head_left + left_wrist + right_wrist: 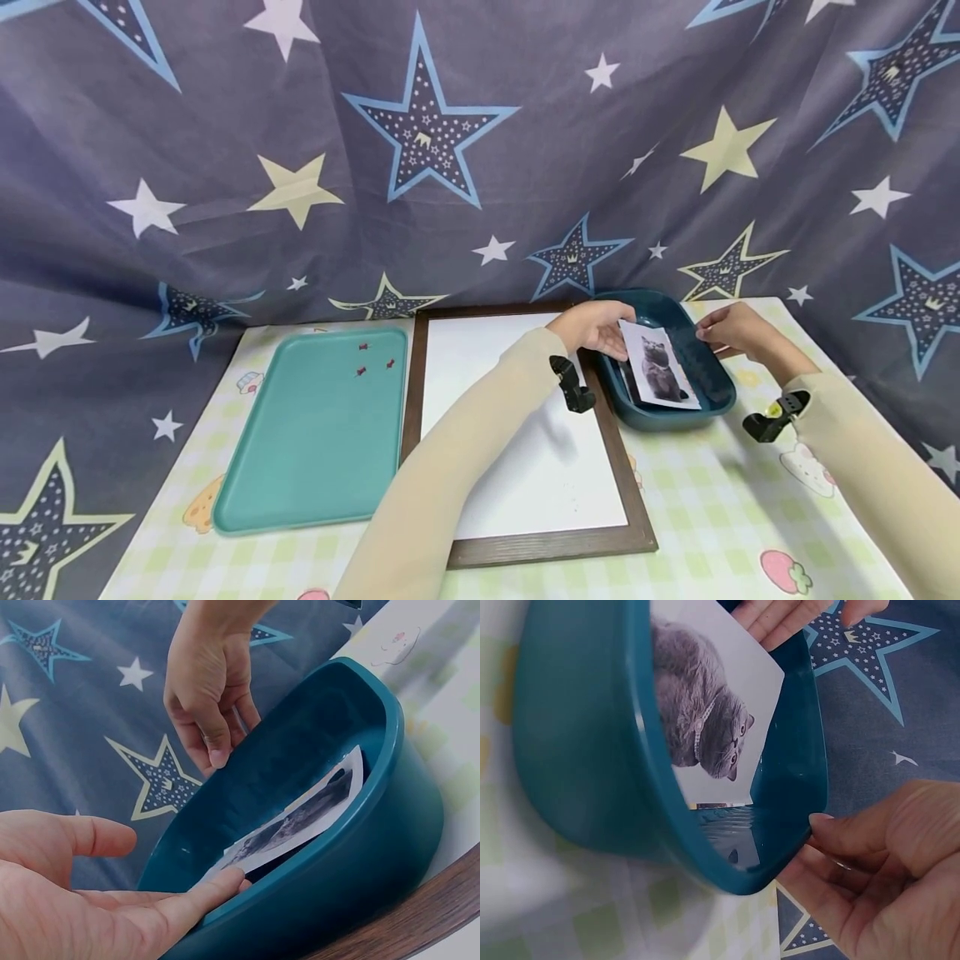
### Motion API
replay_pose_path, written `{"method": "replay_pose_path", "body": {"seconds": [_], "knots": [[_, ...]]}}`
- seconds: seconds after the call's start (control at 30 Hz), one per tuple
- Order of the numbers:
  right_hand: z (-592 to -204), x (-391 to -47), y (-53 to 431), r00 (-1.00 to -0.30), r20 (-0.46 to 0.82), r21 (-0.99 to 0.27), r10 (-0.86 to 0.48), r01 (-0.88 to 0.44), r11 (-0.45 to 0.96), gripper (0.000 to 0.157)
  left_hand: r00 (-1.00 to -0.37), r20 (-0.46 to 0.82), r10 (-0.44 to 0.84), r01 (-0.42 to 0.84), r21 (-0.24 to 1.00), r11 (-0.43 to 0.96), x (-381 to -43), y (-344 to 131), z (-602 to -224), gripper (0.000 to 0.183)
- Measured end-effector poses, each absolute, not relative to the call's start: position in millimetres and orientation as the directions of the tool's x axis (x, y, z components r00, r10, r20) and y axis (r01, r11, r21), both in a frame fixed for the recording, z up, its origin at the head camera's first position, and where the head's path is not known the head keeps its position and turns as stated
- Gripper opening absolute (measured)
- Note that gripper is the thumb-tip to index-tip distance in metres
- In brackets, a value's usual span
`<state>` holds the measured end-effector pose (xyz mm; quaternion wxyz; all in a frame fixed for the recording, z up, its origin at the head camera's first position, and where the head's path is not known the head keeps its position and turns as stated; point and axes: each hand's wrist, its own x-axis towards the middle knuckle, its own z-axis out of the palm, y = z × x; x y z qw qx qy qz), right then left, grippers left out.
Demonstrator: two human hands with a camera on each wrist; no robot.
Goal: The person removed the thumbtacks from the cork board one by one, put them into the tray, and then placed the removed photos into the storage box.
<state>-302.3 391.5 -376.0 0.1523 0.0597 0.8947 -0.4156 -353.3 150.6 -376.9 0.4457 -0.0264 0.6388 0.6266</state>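
A printed photo of a grey cat (654, 367) lies tilted in the dark teal plastic basin (663, 421). My left hand (596, 327) reaches over the basin's left rim, its fingers extended against the photo's edge; in the left wrist view the thumb stands apart from the fingers (214, 889). On the opposite side, my right hand (738, 329) holds the basin's rim, thumb at the edge and the other fingers along the outside. Under the photo, the right wrist view shows part of another printed sheet (735, 844), mostly hidden.
Left of the basin lies a whiteboard (525, 475) with a brown wooden frame, partly under my left forearm. Farther left is a teal tray (307, 442) with several small red push pins (362, 371). A star-patterned curtain (465, 250) hangs behind the checked tablecloth (720, 525).
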Motion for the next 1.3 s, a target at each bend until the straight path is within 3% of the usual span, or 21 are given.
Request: {"method": "replay_pose_path", "body": {"seconds": [1.3], "knots": [[-376.0, -303.1, 390.4, -0.937, -0.348, -0.697, -0.029, 0.238, 0.676, 0.042, -0.602, -0.601, 0.525, -0.574, 0.784, 0.238, -352.8, 149.4, -380.8, 0.057]]}}
